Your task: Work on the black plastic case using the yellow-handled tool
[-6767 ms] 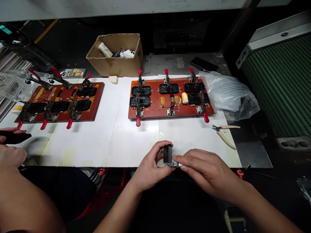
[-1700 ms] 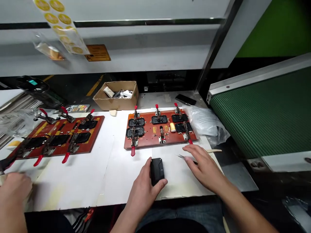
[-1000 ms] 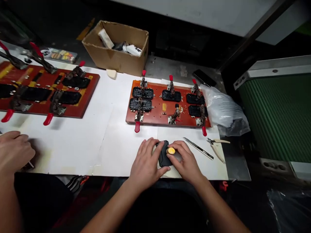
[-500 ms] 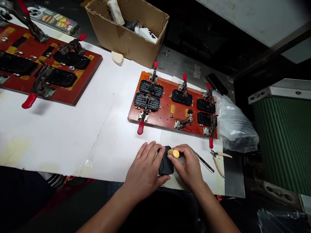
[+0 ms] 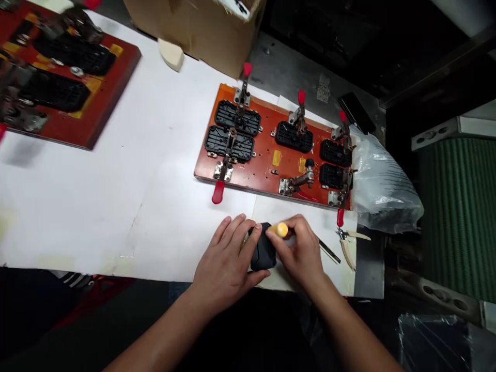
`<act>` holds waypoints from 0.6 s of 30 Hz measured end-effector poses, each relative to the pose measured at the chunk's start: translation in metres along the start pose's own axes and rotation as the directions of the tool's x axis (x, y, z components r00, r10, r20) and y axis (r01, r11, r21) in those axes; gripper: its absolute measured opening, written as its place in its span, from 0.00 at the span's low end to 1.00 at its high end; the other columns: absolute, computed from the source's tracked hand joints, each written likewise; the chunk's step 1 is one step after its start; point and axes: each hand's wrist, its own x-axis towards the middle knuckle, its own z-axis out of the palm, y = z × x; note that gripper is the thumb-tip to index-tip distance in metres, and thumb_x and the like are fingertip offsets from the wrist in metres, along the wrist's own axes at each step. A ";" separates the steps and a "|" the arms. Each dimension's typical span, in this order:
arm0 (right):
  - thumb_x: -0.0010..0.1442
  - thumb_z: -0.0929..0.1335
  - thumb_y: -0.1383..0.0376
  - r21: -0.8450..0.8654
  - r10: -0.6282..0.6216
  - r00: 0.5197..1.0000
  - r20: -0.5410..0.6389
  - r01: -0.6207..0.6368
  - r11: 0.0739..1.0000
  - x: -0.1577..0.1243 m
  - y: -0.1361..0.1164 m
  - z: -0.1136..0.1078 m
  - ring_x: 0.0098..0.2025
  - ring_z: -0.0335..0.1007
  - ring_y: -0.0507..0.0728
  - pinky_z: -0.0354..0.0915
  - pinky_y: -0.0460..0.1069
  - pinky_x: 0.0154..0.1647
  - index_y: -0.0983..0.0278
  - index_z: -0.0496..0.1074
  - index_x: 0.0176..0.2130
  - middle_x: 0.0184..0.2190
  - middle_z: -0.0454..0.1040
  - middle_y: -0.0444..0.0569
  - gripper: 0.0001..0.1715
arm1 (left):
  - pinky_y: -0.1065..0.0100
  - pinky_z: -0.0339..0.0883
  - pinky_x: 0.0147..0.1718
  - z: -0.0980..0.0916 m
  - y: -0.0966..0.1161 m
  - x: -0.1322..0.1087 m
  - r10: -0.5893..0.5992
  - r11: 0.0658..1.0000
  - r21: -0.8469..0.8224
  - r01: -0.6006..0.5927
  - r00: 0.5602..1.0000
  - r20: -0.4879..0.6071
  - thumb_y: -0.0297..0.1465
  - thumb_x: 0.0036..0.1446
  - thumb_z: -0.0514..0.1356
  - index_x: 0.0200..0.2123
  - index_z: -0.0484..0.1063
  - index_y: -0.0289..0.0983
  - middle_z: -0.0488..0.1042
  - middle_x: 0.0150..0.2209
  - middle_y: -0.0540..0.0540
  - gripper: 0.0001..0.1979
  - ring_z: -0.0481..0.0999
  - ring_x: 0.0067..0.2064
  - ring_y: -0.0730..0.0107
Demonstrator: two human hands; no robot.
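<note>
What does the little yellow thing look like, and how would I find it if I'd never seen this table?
Start at the big orange-red clamp board on the white paper-covered table, then look just below it to the two hands. The right hand grips a small yellow round-ended stick against the black plastic part steadied by the left hand. It is the only yellow rounded thing there; the nearby tools are thin and pale.

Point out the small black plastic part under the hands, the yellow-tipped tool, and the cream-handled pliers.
small black plastic part (image 5: 263, 253), head view, on its top face.
yellow-tipped tool (image 5: 282, 230), head view, on its round yellow end.
cream-handled pliers (image 5: 351, 247), head view, between the handles near the pivot.
</note>
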 end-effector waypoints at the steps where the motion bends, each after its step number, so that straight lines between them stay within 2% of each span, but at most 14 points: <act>1: 0.70 0.71 0.60 -0.021 0.009 1.000 -0.027 -0.010 1.000 0.001 0.000 -0.001 0.37 0.66 0.58 0.66 0.54 0.39 0.59 0.66 0.41 0.36 0.69 0.46 0.10 | 0.43 0.43 0.77 0.000 0.000 0.000 -0.003 1.000 0.001 0.003 1.000 0.006 0.49 0.64 0.65 0.71 0.59 0.32 0.66 0.69 0.34 0.41 0.56 0.75 0.43; 3: 0.70 0.71 0.61 -0.019 0.023 0.998 -0.050 -0.024 1.000 0.003 -0.001 -0.002 0.37 0.66 0.58 0.65 0.53 0.39 0.59 0.66 0.42 0.36 0.69 0.46 0.09 | 0.42 0.43 0.77 0.001 -0.001 0.001 0.000 1.000 -0.003 0.000 1.000 0.015 0.48 0.65 0.64 0.71 0.59 0.32 0.65 0.69 0.33 0.41 0.55 0.75 0.42; 7: 0.70 0.72 0.62 0.017 -0.003 0.998 0.063 0.002 1.000 0.004 -0.003 -0.006 0.39 0.67 0.58 0.65 0.53 0.39 0.59 0.67 0.42 0.37 0.70 0.46 0.09 | 0.42 0.43 0.77 0.003 -0.001 0.000 0.019 1.000 -0.002 -0.019 1.000 0.010 0.49 0.65 0.64 0.72 0.58 0.31 0.65 0.69 0.32 0.42 0.55 0.75 0.42; 11: 0.70 0.72 0.62 -0.033 -0.012 1.000 -0.012 0.012 0.999 0.006 -0.003 -0.009 0.38 0.66 0.58 0.64 0.54 0.40 0.59 0.66 0.41 0.36 0.69 0.46 0.10 | 0.42 0.45 0.76 0.003 0.000 0.001 0.002 1.000 0.000 -0.002 1.000 0.011 0.49 0.66 0.63 0.71 0.59 0.32 0.66 0.69 0.32 0.40 0.56 0.75 0.41; 15: 0.70 0.72 0.62 -0.026 -0.051 0.994 0.102 0.054 0.998 0.010 -0.003 -0.010 0.39 0.67 0.58 0.64 0.54 0.40 0.59 0.67 0.41 0.37 0.69 0.46 0.09 | 0.41 0.46 0.76 0.003 0.001 0.002 0.012 1.000 -0.004 -0.012 1.000 0.015 0.50 0.66 0.62 0.71 0.60 0.33 0.66 0.68 0.32 0.39 0.56 0.75 0.41; 18: 0.71 0.72 0.62 -0.076 -0.055 0.996 0.077 0.061 0.995 0.007 -0.002 -0.011 0.41 0.67 0.59 0.64 0.54 0.41 0.59 0.66 0.40 0.38 0.70 0.47 0.10 | 0.41 0.46 0.76 0.003 0.002 0.003 -0.001 1.000 0.017 0.001 1.000 0.020 0.49 0.65 0.63 0.70 0.60 0.32 0.66 0.68 0.32 0.39 0.57 0.75 0.40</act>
